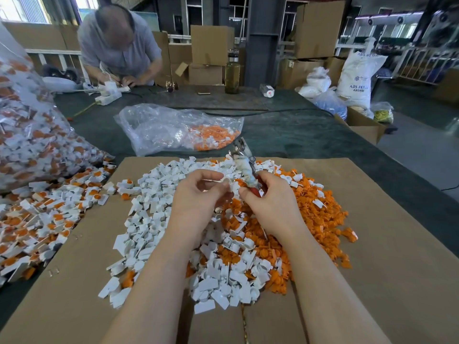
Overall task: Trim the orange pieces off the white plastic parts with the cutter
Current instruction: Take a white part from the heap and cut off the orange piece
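Note:
My left hand (198,194) pinches a small white plastic part (232,187) above the cardboard sheet (385,256). My right hand (270,202) grips the cutter (244,165), whose red handles sit in the palm and whose metal jaws point up and away. Its fingertips also touch the white part. Below the hands lies a heap of trimmed white parts (154,219), with a heap of orange pieces (315,214) to the right. Untrimmed white-and-orange parts (42,214) are spread at the left.
A big clear bag of untrimmed parts (27,135) stands at the far left. Another clear bag with orange and white pieces (178,127) lies beyond the cardboard. Across the green table a person (119,45) works bent over. A bottle (232,75), boxes and sacks stand behind.

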`<state>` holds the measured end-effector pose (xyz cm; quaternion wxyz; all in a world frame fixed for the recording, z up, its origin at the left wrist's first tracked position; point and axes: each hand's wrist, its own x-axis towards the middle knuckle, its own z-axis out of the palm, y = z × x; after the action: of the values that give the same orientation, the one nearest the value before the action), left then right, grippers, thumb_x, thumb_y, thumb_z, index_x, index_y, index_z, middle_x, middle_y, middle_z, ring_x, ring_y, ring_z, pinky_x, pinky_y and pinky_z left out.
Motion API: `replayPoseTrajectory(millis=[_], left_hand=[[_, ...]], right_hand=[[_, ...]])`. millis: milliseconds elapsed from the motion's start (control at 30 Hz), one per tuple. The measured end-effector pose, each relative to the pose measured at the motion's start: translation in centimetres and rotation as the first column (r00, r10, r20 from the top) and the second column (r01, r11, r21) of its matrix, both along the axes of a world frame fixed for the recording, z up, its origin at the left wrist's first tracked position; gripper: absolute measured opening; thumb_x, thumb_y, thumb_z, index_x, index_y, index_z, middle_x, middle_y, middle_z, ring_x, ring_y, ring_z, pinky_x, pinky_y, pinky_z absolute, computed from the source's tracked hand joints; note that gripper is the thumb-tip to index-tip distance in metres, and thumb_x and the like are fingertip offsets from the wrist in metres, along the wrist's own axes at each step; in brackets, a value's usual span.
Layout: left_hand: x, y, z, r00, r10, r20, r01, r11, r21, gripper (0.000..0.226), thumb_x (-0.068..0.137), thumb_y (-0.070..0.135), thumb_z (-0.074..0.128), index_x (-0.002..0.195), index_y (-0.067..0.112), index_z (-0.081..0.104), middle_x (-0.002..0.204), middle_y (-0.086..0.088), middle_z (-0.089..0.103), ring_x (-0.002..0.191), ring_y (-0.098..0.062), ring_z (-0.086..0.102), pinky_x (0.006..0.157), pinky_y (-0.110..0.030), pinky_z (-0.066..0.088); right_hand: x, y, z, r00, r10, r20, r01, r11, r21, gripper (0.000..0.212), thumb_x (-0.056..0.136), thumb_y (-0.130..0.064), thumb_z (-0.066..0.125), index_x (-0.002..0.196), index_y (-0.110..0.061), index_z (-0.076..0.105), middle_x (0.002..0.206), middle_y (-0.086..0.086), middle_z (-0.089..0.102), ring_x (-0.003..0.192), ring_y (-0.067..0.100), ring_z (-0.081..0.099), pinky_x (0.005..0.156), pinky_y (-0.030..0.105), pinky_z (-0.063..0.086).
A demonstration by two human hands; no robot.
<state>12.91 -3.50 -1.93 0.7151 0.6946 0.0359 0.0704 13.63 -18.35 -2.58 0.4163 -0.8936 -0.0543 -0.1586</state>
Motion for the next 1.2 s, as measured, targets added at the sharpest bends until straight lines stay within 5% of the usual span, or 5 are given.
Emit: replayPoseTrajectory(millis=[200,400,833,1000,1200], left_hand=[[-0.14,-0.28,0.14,0.998,-0.040,0.041,0.038,0.998,0.050,0.028,0.093,0.005,0.064,0.088,0.030,0.074,0.086,-0.007,0.072,0.075,-0.018,0.076,0.080,-0.035,0.061],[-0.38,-0.56,0.34,0.995,-0.085,0.045,0.082,0.995,0.051,0.030,0.088,0.009,0.072,0.073,0.034,0.076,0.078,0.003,0.075,0.069,-0.012,0.074,0.066,-0.021,0.059],[-0.46,-0.40,0.37,0.997,-0.081,0.013,0.079,0.994,0.071,0.011,0.089,0.012,0.072,0.087,0.023,0.075,0.088,-0.005,0.074,0.067,-0.014,0.074,0.063,-0.020,0.058],[-0.41,-0.66,0.25,0.999,-0.021,-0.025,0.022,0.999,0.034,0.013,0.086,0.013,0.075,0.095,0.023,0.073,0.092,-0.017,0.072,0.066,-0.014,0.074,0.074,-0.036,0.060],[-0.06,-0.37,0.17,0.998,-0.015,-0.068,0.005,0.989,-0.146,0.020,0.080,0.008,0.079,0.098,0.008,0.070,0.076,-0.006,0.076,0.067,-0.016,0.074,0.060,-0.021,0.057]], right_hand=[[-0.02,-0.07,0.01,0.999,0.044,-0.009,-0.044,0.998,0.047,0.011,0.088,-0.030,0.066,0.096,-0.022,0.064,0.083,-0.012,0.064,0.076,0.006,0.059,0.066,0.026,0.050],[-0.05,-0.05,-0.12,0.998,0.063,0.004,-0.064,0.997,0.035,0.013,0.087,-0.032,0.066,0.095,-0.021,0.064,0.079,-0.011,0.063,0.072,0.005,0.058,0.058,0.021,0.044],[-0.18,0.30,0.28,0.998,0.023,0.050,-0.026,0.997,0.071,0.022,0.089,-0.035,0.067,0.105,-0.020,0.066,0.090,-0.009,0.065,0.084,0.010,0.061,0.073,0.032,0.054],[-0.19,0.43,0.26,0.999,0.002,0.042,-0.004,0.998,0.058,0.020,0.091,-0.033,0.064,0.106,-0.020,0.066,0.090,-0.010,0.066,0.082,0.006,0.061,0.071,0.028,0.053],[-0.31,0.69,0.10,0.998,-0.021,0.066,0.018,0.999,0.046,0.012,0.090,-0.030,0.065,0.100,-0.022,0.064,0.082,-0.016,0.062,0.075,0.005,0.059,0.062,0.021,0.048]])
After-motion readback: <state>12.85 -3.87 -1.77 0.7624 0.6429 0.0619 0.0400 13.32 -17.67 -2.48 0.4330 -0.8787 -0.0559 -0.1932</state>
